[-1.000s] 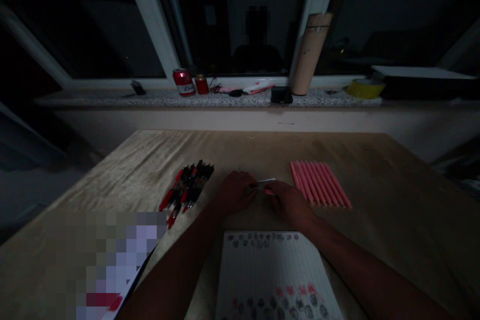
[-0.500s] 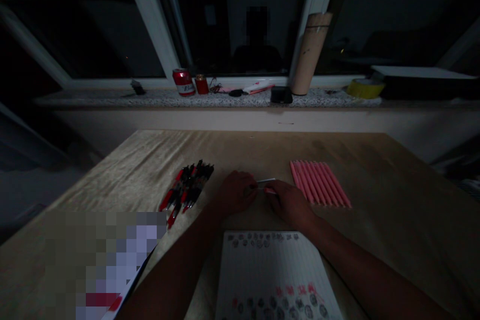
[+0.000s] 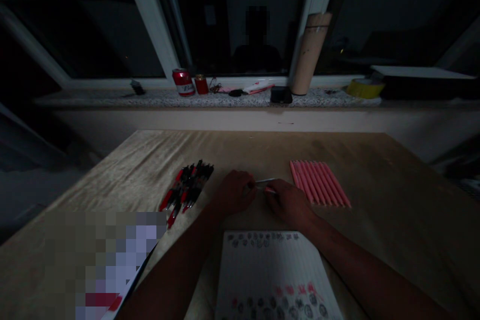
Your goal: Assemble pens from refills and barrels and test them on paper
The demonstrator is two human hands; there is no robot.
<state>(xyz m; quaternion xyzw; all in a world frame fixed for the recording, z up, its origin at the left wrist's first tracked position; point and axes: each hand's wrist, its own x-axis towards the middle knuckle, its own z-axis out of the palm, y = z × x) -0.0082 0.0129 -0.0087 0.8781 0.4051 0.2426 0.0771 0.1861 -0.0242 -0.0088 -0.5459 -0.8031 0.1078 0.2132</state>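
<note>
My left hand (image 3: 237, 191) is closed, its fingertips pinching the end of a thin pale pen piece (image 3: 265, 180) that reaches across to my right hand (image 3: 290, 202). That hand is closed too, with a small pink-and-white pen part (image 3: 270, 190) showing at its fingertips. The two hands nearly meet above the table; dim light hides the exact grips. To the left lies a pile of red and black pens (image 3: 187, 190). On the right, several pink pen-like sticks (image 3: 318, 183) lie side by side in a row. An open notebook (image 3: 270, 265) with black and red scribbles sits between my forearms.
The brown table (image 3: 255, 150) ends at a wall below a speckled windowsill (image 3: 157, 99). On the sill stand a red can (image 3: 183, 82), a small red jar (image 3: 201, 84), a tall cardboard tube (image 3: 311, 55) and a yellow tape roll (image 3: 364, 89). A blurred-out patch covers the lower left.
The thin pale piece and the fingertips have shifted very slightly. Both hands stay in nearly the same place; pens, pink sticks and notebook have not moved.
</note>
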